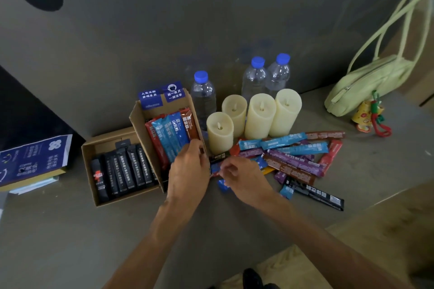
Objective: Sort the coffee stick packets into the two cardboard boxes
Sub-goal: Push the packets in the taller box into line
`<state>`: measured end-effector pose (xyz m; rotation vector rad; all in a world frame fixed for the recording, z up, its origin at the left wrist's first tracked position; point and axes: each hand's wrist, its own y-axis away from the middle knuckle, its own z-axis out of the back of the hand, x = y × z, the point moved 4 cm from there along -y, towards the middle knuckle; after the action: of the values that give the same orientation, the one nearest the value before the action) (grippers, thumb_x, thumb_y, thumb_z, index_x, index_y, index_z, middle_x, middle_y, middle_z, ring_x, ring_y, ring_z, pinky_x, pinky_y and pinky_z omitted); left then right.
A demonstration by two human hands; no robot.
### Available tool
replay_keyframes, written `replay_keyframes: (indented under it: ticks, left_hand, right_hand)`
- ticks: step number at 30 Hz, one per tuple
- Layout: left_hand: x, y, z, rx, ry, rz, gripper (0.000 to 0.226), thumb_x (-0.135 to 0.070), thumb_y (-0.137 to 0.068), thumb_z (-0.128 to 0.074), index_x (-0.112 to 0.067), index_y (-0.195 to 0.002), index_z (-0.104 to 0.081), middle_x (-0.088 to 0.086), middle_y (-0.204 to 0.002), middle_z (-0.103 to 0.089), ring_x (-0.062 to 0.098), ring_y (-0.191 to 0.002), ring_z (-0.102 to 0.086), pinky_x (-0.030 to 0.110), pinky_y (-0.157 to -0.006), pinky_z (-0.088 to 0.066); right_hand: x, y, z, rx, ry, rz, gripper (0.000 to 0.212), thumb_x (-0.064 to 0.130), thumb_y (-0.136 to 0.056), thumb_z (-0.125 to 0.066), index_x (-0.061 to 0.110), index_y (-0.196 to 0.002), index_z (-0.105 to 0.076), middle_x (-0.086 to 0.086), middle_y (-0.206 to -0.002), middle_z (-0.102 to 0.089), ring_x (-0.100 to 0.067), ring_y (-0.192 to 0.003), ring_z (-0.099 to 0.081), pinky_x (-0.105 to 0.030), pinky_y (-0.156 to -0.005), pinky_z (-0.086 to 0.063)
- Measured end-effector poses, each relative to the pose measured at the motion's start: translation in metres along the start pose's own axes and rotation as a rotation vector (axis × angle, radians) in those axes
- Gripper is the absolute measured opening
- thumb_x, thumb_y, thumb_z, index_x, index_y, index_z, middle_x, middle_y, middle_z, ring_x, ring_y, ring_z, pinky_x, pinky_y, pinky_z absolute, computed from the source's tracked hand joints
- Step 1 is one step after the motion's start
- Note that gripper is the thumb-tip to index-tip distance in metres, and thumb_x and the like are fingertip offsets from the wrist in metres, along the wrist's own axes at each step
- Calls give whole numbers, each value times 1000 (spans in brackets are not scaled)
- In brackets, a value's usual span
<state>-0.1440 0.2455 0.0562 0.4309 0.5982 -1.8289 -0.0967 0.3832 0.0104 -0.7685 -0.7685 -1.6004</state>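
Note:
Two open cardboard boxes stand side by side. The left box (90,166) holds several black stick packets (126,169). The right box (138,119) holds red, blue and brown packets (169,131). A loose pile of coloured packets (293,155) lies on the table to the right, with a black packet (317,195) at its near edge. My left hand (189,171) rests over the right box's near corner, fingers curled at the packets there. My right hand (244,176) pinches a blue packet (215,168) at the pile's left end. A black packet (219,157) lies between the hands.
Several cream pillar candles (258,115) and three clear water bottles (203,96) stand behind the pile. A green handbag (366,84) with a charm lies at the far right. A blue printed box (30,159) sits at the left. The table edge runs along the lower right.

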Motion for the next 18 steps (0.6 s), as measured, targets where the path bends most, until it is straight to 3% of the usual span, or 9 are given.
replay_keyframes:
  ticks: [5, 9, 12, 15, 18]
  left_hand:
    - [-44, 27, -26, -2, 36, -66, 17, -16, -91, -60, -19, -108, -58, 0, -101, -62, 22, -80, -64, 42, -62, -54]
    - [-76, 48, -84, 264, 52, -246, 10, -20, -95, -54, -19, -100, -62, -2, -102, -59, 19, -88, -61, 42, -74, -52]
    - [-106, 63, -127, 384, 66, -437, 18, -19, -93, -52, -19, -104, -66, -4, -105, -57, 15, -97, -57, 36, -83, -50]
    - [-129, 74, -162, 444, -26, -588, 37, -9, -85, -58, -21, -119, -62, -6, -121, -55, 19, -109, -53, 37, -97, -44]
    - [-136, 79, -178, 475, -170, -583, 48, -10, -82, -59, -21, -128, -56, -4, -132, -49, 22, -120, -46, 41, -107, -35]
  right_hand:
    - [-35, 42, 37, -98, 39, -95, 9, 12, -92, -62, 14, -90, -70, 7, -83, -71, -8, -73, -68, -21, -70, -54]
    - [-78, 81, 85, -296, 129, -208, 13, 6, -86, -68, 18, -84, -72, 13, -79, -66, -4, -72, -63, -11, -66, -44]
    - [-117, 109, 121, -406, 268, -350, 10, 11, -85, -70, 17, -93, -72, 5, -90, -65, -18, -84, -63, -23, -73, -42]
    - [-144, 120, 140, -306, 456, -353, 14, 16, -82, -71, 21, -95, -71, 0, -96, -64, -27, -95, -58, -33, -78, -43]
    - [-157, 125, 146, -155, 570, -395, 31, 27, -81, -70, 28, -111, -66, 5, -110, -60, -23, -108, -52, -35, -87, -40]
